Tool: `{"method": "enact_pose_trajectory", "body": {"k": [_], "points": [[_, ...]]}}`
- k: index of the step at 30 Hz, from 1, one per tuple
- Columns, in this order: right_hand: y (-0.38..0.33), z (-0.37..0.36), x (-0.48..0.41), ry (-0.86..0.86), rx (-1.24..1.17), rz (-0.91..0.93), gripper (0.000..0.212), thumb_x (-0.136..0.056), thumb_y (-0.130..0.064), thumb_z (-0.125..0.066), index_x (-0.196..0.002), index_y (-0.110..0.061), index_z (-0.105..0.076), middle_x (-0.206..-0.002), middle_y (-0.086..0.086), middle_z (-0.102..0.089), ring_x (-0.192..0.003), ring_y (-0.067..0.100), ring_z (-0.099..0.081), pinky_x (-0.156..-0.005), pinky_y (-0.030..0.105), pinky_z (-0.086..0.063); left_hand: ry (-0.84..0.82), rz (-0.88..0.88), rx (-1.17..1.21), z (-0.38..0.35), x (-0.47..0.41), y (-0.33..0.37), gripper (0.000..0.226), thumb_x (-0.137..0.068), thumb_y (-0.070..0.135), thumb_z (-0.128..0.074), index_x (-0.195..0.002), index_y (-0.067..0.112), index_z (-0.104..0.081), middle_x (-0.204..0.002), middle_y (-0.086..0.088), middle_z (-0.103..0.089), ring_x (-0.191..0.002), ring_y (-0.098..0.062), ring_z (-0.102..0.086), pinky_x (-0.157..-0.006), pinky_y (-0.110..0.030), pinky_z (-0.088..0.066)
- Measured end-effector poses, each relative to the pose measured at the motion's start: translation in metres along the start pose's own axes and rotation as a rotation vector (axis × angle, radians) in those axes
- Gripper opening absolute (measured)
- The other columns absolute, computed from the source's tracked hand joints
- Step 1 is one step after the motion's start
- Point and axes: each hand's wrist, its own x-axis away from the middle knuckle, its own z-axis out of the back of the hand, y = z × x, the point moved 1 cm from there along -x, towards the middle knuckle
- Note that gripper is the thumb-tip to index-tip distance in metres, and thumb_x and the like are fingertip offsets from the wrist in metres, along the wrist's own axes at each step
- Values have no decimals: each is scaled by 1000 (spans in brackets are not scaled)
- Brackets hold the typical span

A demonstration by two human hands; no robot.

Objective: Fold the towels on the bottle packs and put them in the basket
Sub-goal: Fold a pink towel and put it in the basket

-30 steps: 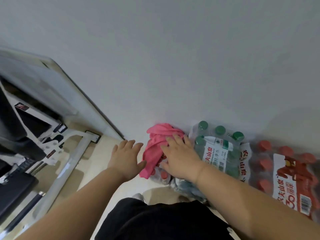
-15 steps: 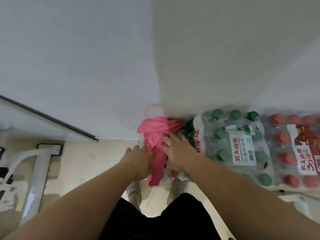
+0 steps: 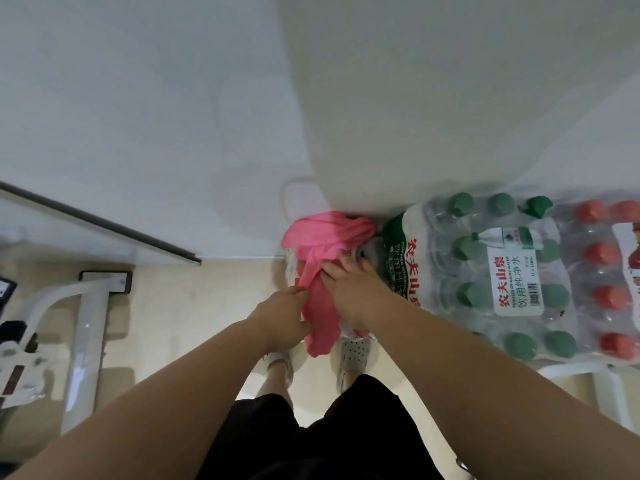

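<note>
Pink towel (image 3: pixel 325 233) lies bunched and unfolded just left of the green-capped bottle pack (image 3: pixel 485 271); left hand (image 3: pixel 287 317) pinches its edge, right hand (image 3: pixel 349 289) presses flat on it. Folding seems barely begun; no basket shows.

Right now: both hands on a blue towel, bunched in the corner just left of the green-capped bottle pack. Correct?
Not quite: the towel is pink, not blue, as the head view shows. The rest holds: the left hand and right hand are both on it, and it lies bunched in the corner just left of the green-capped bottle pack.
</note>
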Motion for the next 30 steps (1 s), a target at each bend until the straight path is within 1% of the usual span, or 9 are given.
{"method": "enact_pose_trajectory", "body": {"k": [4,7,11,14,16,18,20,24,30], "points": [[13,-4,-8,75,39,31,68,-92,-17,-50,-156,-17,-26,-167,-3,8,-151,35,12,-119,62,-4,-66,54,-27,-7,-3,13,53,-83,43,-54,-128,16,-59,-141,-6,-45,-115,-32,-54,-96,-46,-47],[20,-5,-13,58,-3,31,74,-92,-11,-46,-159,-16,-14,-167,-3,5,-152,29,14,-120,61,-3,-15,86,70,-12,-5,21,54,-73,43,-45,-114,12,-64,-126,-7,-55,-103,-30,-58,-88,-44,-50],[22,0,-5,40,-188,47,76,-87,-6,-49,-157,-12,-19,-167,3,-5,-153,26,11,-122,56,0,381,217,387,-9,6,25,32,-85,28,-59,-111,15,-73,-113,1,-70,-105,-19,-64,-92,-30,-49],[23,8,19,171,-262,104,62,-91,-6,-47,-152,-14,-35,-164,3,-21,-153,23,-4,-123,46,2,684,352,686,4,27,30,22,-80,6,-66,-83,25,-78,-85,12,-75,-83,-5,-69,-81,-27,-55],[19,19,42,283,-319,164,54,-93,-7,-48,-146,-16,-46,-157,4,-35,-149,24,-21,-123,41,-5,762,347,734,13,44,39,25,-78,3,-64,-76,26,-73,-77,9,-72,-71,-6,-66,-71,-27,-54],[16,31,63,411,-417,215,42,-94,-11,-54,-136,-17,-58,-141,7,-52,-132,26,-45,-118,39,-26,815,321,768,21,62,50,25,-80,3,-60,-85,26,-67,-80,3,-69,-67,-15,-62,-65,-30,-52],[13,40,80,524,-532,249,29,-93,-16,-61,-121,-16,-69,-121,8,-64,-109,25,-58,-101,39,-45,861,289,787,25,79,59,33,-82,0,-52,-93,29,-64,-82,-2,-65,-65,-22,-60,-57,-31,-49],[7,45,102,632,-767,285,19,-83,-7,-66,-96,-18,-75,-98,1,-71,-91,22,-64,-86,39,-51,1029,283,574,30,121,79,28,-81,2,-53,-74,26,-66,-82,4,-67,-73,-14,-61,-62,-28,-47],[-10,43,128,603,-699,314,25,-88,-20,-63,-109,-32,-57,-94,-10,-69,-84,13,-66,-79,37,-56,1163,147,507,40,179,108,24,-82,0,-50,-67,15,-60,-68,7,-60,-66,-4,-55,-57,-14,-38]]}}
